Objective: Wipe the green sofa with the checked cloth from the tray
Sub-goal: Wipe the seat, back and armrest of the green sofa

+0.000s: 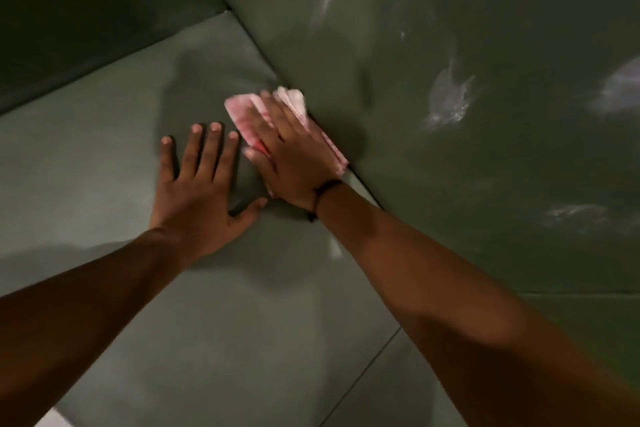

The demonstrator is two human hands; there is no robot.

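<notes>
The green sofa fills the view: its seat cushion [104, 156] lies below and to the left, its backrest [450, 184] rises on the right. My right hand [294, 156] lies flat on the folded pink-and-white checked cloth [242, 114], pressing it onto the seat right at the crease where seat meets backrest. The cloth sticks out beyond the fingertips and along the hand's right side; it looks blurred. My left hand [204, 184] rests flat on the seat cushion just left of the right hand, fingers spread, holding nothing.
The sofa's armrest [86, 10] stands dark at the upper left. Several whitish smears [446, 100] mark the backrest. A seam between seat cushions [367, 364] runs at the lower middle. A sliver of pale floor [52, 421] shows at the bottom left.
</notes>
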